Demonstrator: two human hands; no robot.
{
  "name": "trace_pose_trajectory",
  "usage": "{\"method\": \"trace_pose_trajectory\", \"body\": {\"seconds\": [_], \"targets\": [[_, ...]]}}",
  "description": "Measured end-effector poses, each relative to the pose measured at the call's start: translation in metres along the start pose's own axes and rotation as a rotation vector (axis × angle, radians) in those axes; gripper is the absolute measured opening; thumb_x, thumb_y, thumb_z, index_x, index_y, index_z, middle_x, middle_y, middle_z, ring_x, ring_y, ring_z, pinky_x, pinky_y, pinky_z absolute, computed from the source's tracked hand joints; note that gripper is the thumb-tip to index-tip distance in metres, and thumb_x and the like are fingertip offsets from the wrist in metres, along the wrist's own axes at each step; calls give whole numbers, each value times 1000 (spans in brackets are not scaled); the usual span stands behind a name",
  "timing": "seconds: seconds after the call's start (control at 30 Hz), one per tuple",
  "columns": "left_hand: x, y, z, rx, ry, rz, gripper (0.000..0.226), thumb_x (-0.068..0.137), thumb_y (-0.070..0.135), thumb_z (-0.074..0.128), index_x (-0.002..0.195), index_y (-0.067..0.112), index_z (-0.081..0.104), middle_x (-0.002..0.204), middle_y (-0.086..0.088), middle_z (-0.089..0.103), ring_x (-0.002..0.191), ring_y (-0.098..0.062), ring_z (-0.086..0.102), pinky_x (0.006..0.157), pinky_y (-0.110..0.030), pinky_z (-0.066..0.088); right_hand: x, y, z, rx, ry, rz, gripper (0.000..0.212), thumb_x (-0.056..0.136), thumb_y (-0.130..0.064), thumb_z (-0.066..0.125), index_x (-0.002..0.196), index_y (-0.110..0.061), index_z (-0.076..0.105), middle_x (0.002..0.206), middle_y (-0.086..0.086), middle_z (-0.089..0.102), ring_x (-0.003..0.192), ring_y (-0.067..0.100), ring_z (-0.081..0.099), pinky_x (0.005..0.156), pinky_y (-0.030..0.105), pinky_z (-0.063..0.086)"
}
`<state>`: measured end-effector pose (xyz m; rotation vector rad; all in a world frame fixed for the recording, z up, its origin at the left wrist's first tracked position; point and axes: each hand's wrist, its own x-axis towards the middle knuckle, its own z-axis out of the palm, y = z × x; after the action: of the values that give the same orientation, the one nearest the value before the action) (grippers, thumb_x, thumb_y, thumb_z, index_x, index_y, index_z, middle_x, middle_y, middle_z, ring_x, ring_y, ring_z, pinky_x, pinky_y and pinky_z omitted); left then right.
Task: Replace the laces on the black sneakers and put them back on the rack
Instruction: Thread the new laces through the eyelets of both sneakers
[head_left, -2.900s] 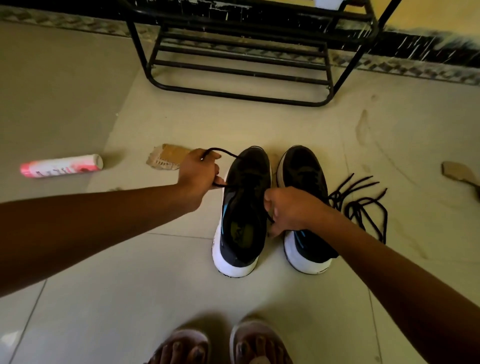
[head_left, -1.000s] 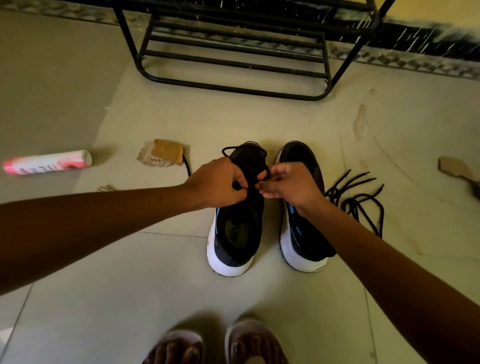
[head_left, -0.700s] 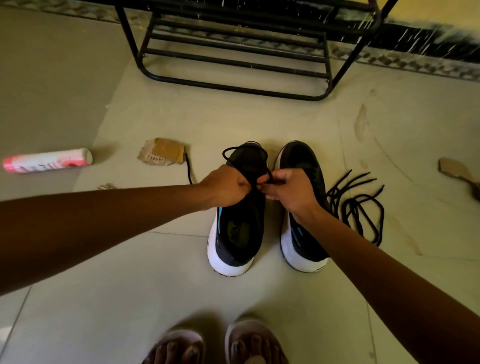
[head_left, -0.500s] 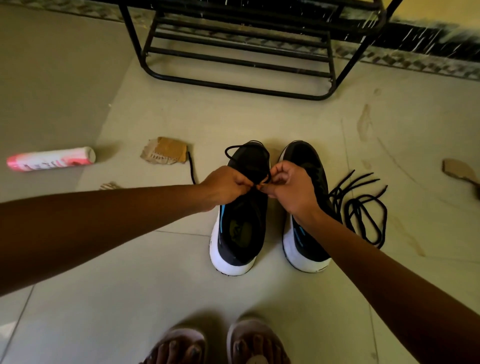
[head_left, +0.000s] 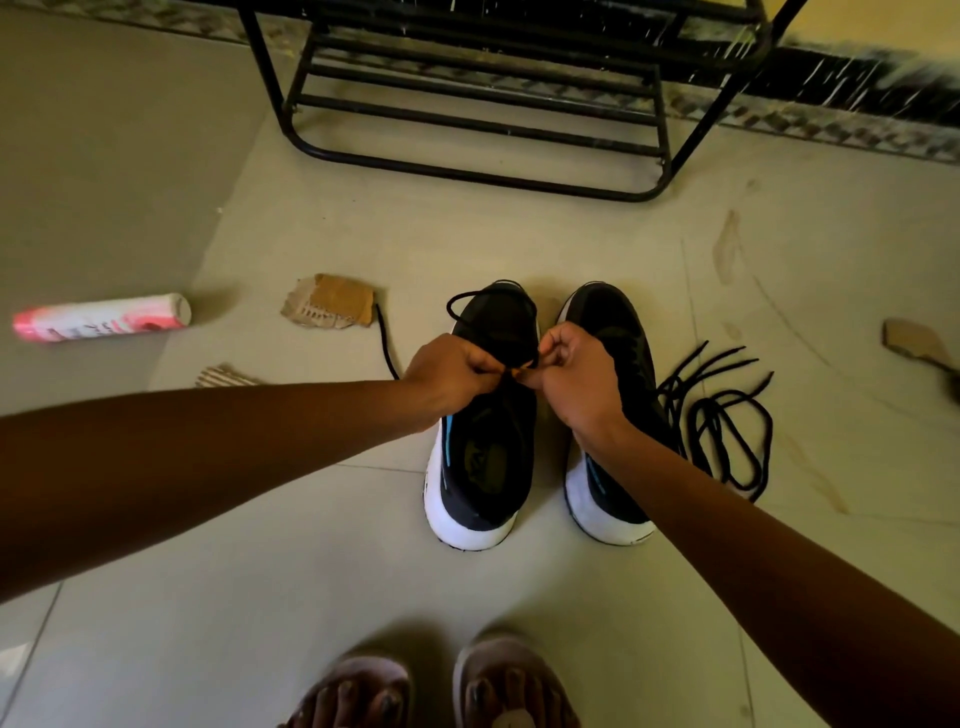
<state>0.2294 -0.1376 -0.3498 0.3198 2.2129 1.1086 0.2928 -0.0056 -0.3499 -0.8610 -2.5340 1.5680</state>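
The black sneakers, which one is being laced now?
The left sneaker: left hand and right hand pinch a black lace over it, its loop lying across that toe. The right sneaker has a bare toe.

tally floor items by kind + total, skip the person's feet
2 black sneakers
1 held lace, pinched by left hand and right hand
1 loose lace pile, strand count unclear
3 cardboard scraps
1 pink-and-white can
1 rack
Total: 9

Black white-soled sneakers (head_left: 483, 467) stand side by side before the rack (head_left: 493, 178), spare laces (head_left: 719, 413) coiled rightward.
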Motion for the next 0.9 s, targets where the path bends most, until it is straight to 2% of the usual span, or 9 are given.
{"method": "trace_pose_trajectory", "body": {"seconds": [0.13, 0.37, 0.5, 0.57, 0.67, 0.73, 0.83, 0.9], "targets": [[0, -4, 1, 24, 15, 24, 24, 83, 11, 68, 107, 8, 70, 107, -8, 69, 102, -22, 62, 96, -34, 47, -1, -3, -7, 82, -132, 41, 33, 72, 7, 73, 71, -17, 50, 60, 0, 54, 55, 10, 55, 57, 24, 51], [-1, -8, -3, 76, -3, 109, 22, 84, 14, 67, 105, 9, 71, 103, -6, 71, 99, -20, 64, 94, -33, 49, 1, -8, -12, 252, -234, 168, 20, 74, 6, 74, 75, -10, 62, 68, 4, 63, 53, 3, 63, 54, 16, 53], [-3, -4, -2, 91, 6, 123, 21, 87, 14, 62, 106, 12, 71, 104, -7, 70, 98, -20, 63, 92, -32, 49, -3, -5, -11, 337, -264, 191, 13, 79, 2, 69, 78, -11, 66, 76, 4, 65, 70, 8, 65, 67, 19, 56], [-2, -3, 0, 84, 14, 106, 21, 87, 14, 62, 106, 13, 71, 105, -6, 70, 99, -21, 63, 93, -34, 49, -6, -4, -10, 356, -258, 209, 12, 80, 2, 69, 80, -10, 67, 79, 3, 66, 74, 10, 65, 69, 20, 56], [-3, -3, 1, 77, 38, 86, 21, 87, 14, 62, 105, 13, 72, 104, -6, 71, 97, -21, 63, 91, -33, 50, -8, -5, -6, 375, -195, 238, 15, 78, 1, 71, 80, -12, 65, 77, 3, 67, 70, 10, 66, 65, 20, 57], [-4, -3, 2, 110, 53, 102, 19, 87, 15, 62, 103, 14, 72, 102, -5, 71, 95, -20, 64, 87, -32, 51, -8, -5, -3, 388, -168, 270, 16, 77, -3, 74, 86, -12, 64, 83, 5, 68, 76, 15, 67, 68, 24, 57], [-5, -4, 0, 84, 43, 99, 14, 88, 13, 60, 96, 14, 72, 98, -3, 69, 95, -19, 63, 87, -32, 51, -12, -6, -2, 336, -245, 324, 43, 70, -15, 82, 105, -14, 57, 100, 8, 67, 94, 21, 66, 83, 37, 56], [-6, -4, -1, 50, 58, 74, 10, 89, 16, 59, 91, 16, 68, 95, 0, 66, 95, -18, 61, 84, -29, 49, -16, -8, -5, 250, -345, 349, 56, 66, -12, 84, 111, -17, 50, 91, 3, 63, 86, 16, 64, 78, 34, 55]]}}
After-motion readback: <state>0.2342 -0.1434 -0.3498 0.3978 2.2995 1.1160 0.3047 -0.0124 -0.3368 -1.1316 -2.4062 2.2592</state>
